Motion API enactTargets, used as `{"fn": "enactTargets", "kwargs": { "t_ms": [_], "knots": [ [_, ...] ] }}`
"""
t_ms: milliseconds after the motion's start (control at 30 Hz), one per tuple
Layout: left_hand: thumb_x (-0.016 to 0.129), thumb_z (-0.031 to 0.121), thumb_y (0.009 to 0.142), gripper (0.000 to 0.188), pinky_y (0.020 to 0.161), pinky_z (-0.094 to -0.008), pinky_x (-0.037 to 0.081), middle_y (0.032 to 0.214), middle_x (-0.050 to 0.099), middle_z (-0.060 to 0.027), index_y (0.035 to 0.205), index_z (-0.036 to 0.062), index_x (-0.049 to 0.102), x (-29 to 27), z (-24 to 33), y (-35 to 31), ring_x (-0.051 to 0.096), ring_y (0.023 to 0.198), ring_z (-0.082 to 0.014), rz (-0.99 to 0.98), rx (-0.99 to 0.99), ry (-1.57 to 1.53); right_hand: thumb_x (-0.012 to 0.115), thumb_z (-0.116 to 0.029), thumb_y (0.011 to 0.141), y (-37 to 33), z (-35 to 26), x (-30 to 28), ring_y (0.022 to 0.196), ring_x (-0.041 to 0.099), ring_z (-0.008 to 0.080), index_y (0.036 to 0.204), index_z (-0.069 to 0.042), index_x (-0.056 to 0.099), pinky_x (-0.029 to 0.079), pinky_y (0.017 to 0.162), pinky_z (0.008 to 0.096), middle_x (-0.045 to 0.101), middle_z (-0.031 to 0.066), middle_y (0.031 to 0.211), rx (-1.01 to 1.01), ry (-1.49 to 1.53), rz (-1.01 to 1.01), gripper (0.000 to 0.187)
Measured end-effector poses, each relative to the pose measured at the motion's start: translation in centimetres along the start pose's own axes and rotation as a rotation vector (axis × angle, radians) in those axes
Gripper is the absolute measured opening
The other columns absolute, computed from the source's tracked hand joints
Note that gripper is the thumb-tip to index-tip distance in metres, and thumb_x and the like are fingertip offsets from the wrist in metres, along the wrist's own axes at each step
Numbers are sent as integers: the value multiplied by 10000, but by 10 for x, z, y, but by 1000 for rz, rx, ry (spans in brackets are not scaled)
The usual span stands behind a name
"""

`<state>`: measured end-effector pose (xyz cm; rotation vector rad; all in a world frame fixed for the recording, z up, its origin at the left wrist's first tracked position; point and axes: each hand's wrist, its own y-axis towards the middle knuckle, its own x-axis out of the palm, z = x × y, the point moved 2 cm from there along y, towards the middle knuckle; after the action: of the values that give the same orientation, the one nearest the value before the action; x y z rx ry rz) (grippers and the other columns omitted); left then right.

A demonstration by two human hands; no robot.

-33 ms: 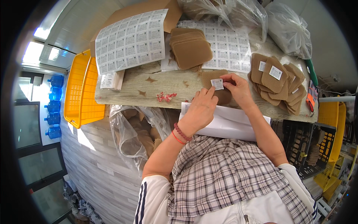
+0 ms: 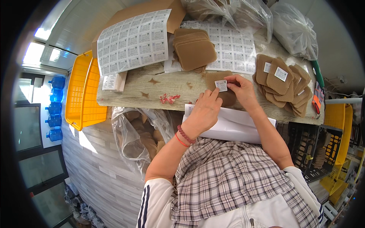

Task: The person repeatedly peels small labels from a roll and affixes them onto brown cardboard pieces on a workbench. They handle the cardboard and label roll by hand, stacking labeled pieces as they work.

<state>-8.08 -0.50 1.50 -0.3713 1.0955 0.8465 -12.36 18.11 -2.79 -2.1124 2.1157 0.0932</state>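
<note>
Plaid cloth (image 2: 228, 167) covers the person's front, and against it, at the table's near edge, lies a curved white sheet (image 2: 235, 127), partly hidden by the left hand and forearm. Below the table, to the left, a clear bag (image 2: 127, 138) holds brown pieces; a black crate (image 2: 304, 152) stands to the right.

On the wooden table (image 2: 129, 91), just beyond that edge, lies a brown pad (image 2: 213, 78) with a white label (image 2: 221, 86) on or just above it; whether it is stuck down I cannot tell. The right hand (image 2: 244, 91) pinches the label's right edge between thumb and forefinger. The left hand (image 2: 207, 108) is half curled, its fingertips at the label's lower left, covering part of the pad; whether it grips anything I cannot tell.

Close on the right, a loose pile of labelled pads (image 2: 281, 85) crowds that side. Farther back, a stack of plain pads (image 2: 195, 53) overlaps a printed label sheet (image 2: 237, 49); behind are plastic bags (image 2: 294, 34).
</note>
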Motion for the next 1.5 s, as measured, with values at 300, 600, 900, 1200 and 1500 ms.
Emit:
{"fn": "enactTargets", "kwargs": {
  "t_ms": [300, 600, 900, 1200, 1500],
  "knots": [
    [579, -53, 768, 183, 985, -450, 460, 1390, 544, -279, 948, -62, 612, 1, 1, -1, 536, 1109, -372, 39, 13, -4, 640, 33, 917, 0, 2, 2, 831, 627, 66, 1112, -22, 733, 527, 769, 239, 719, 4, 934, -5, -85, 41, 224],
    [581, -48, 778, 188, 992, -448, 459, 1397, 544, -269, 961, -61, 624, 2, 1, -1, 535, 1112, -364, 17, 12, 21, 658, 30, 877, -3, -8, -1, 781, 621, 65, 1138, -26, 682, 524, 734, 229, 698, 8, 869, -97, -241, 159, 269],
    [594, -47, 777, 188, 1003, -448, 457, 1404, 544, -258, 962, -59, 628, 4, 0, 0, 532, 1131, -367, 28, 14, 20, 651, 33, 864, -5, -6, -5, 790, 623, 65, 1157, -30, 667, 526, 742, 225, 694, 16, 888, -57, -161, 129, 300],
    [584, -54, 766, 194, 981, -446, 463, 1391, 559, -258, 955, -57, 627, 3, 2, 0, 540, 1094, -362, 23, 7, 33, 628, 46, 866, -3, 1, -16, 817, 608, 66, 1143, -27, 625, 516, 762, 224, 665, 16, 937, -94, -150, 155, 286],
    [586, -62, 757, 217, 962, -439, 460, 1407, 550, -256, 970, -51, 623, 4, 4, -1, 533, 1097, -357, 3, 6, 34, 597, 14, 947, 1, 11, -29, 889, 602, 78, 1175, -15, 619, 491, 810, 218, 677, 32, 1020, -4, 191, 80, 231]
  ]
}}
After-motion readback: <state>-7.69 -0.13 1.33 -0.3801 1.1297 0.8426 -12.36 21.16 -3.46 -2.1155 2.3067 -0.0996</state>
